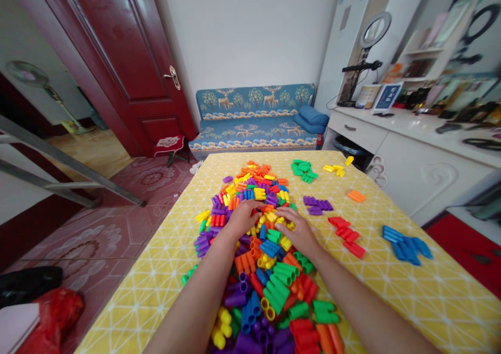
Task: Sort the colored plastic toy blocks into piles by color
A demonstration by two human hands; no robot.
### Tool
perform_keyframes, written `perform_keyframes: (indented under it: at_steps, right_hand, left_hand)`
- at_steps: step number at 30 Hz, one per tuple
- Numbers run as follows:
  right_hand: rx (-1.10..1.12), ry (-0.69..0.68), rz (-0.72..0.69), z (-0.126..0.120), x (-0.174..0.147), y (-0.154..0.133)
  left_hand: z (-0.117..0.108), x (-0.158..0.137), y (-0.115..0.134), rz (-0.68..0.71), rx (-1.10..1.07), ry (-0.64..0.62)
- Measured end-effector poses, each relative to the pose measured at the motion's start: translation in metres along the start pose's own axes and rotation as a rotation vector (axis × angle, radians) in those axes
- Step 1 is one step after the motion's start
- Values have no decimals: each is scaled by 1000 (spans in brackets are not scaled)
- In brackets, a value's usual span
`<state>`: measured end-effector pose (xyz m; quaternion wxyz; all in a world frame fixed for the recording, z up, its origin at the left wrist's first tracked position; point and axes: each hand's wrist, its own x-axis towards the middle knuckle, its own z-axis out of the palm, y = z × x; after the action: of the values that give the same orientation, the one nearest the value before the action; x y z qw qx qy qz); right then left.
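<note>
A long heap of plastic bullet-shaped toy blocks, made of tubes joined side by side, runs down the table in purple, green, red, blue, orange and yellow. My left hand [243,217] rests in the middle of the heap, its fingers bent loosely over orange and yellow blocks. Facing it, my right hand [299,232] reaches in from the right with thumb and fingers apart around yellow blocks [285,243]. Both hands touch the heap, and some fingertips are hidden among the pieces. Green blocks [279,286] and purple blocks [247,343] lie nearer me, between my forearms.
Right of the heap, separate groups lie by colour: green [303,170], yellow [334,169], purple [318,205], orange [356,196], red [347,236] and blue [405,244]. A yellow patterned cloth [152,286] covers the table. Beyond stand a blue sofa [254,129] and a white dresser [418,161].
</note>
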<state>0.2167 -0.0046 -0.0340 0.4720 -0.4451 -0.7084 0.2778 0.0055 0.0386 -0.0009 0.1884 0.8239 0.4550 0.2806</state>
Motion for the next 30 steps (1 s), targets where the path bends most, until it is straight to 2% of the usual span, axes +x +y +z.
perform_keyframes:
  at_steps: [26,30]
  right_hand:
    - [-12,2,-19,-2,0,-1]
    - [-10,22,-44,-3,0,-2]
  left_hand:
    - [-1,-1,0,12,5,8]
    - [-2,-1,1,6,0,-25]
